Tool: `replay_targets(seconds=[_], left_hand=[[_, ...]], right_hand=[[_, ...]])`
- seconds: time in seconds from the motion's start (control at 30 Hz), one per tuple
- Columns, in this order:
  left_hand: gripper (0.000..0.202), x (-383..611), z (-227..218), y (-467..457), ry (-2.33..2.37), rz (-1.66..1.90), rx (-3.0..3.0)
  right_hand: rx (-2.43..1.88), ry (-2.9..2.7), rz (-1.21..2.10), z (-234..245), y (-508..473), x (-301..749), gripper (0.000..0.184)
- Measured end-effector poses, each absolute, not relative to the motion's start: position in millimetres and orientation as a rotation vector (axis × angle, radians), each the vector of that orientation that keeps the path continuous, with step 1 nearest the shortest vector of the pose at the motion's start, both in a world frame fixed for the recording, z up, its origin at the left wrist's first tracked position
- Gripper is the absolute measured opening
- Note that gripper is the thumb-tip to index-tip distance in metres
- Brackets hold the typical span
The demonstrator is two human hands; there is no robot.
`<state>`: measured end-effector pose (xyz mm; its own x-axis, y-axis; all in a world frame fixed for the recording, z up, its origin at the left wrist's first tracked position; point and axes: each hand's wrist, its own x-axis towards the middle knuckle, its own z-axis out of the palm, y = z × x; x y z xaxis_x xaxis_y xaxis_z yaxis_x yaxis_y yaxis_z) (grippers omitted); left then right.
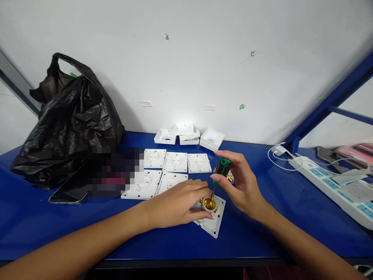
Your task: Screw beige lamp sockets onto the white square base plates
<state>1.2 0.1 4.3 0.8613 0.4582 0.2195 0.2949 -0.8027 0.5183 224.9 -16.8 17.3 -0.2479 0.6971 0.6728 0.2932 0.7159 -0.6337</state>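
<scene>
My right hand (240, 182) is closed around a screwdriver (223, 166) with a green and black handle. The screwdriver's shaft points down into a lamp socket (209, 203), a round white shell with brass-coloured metal inside. Around the socket's side curl the fingers of my left hand (189, 200), holding it on a square white plate (215, 223). That plate lies turned at an angle on the blue table, partly under the left hand. Small brass parts (230, 177) show just behind the right hand's fingers, partly hidden.
Several flat white plates (175, 161) lie in rows beyond my left hand. White box-shaped covers (186, 134) are piled by the wall. At left are a black plastic bag (75, 124) and a phone (70, 190); a white power strip (329, 182) with cables lies at right.
</scene>
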Motion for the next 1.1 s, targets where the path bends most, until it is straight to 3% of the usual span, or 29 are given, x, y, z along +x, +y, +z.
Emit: replay_targets(seconds=[0.1,0.3,0.5,0.63,0.77,1.1], left_hand=[[0.029,0.5,3.9,-0.9,0.562,0.468,2.553],[0.034,0.4,2.6,-0.1,0.549,0.437,2.544],[0.029,0.2,2.1,0.3,0.544,0.474,2.564],[0.029,0.9,3.8,-0.3,0.549,0.464,2.573],[0.033,1.5,3.7,-0.1,0.547,0.452,2.548],[0.030,0.7,3.0,-0.8,0.536,0.488,2.571]], right_hand=[[-0.713,-1.834,0.328,16.6,-17.9,223.4,0.059],[-0.723,-1.978,0.460,21.5,-25.3,221.9,0.060],[-0.726,-1.891,0.281,22.9,-21.4,222.9,0.058],[-0.759,-1.945,0.473,25.9,-20.2,221.5,0.050],[-0.728,-1.826,0.306,23.8,-18.5,220.3,0.042],[-0.553,-1.830,0.056,23.3,-16.3,224.7,0.059]])
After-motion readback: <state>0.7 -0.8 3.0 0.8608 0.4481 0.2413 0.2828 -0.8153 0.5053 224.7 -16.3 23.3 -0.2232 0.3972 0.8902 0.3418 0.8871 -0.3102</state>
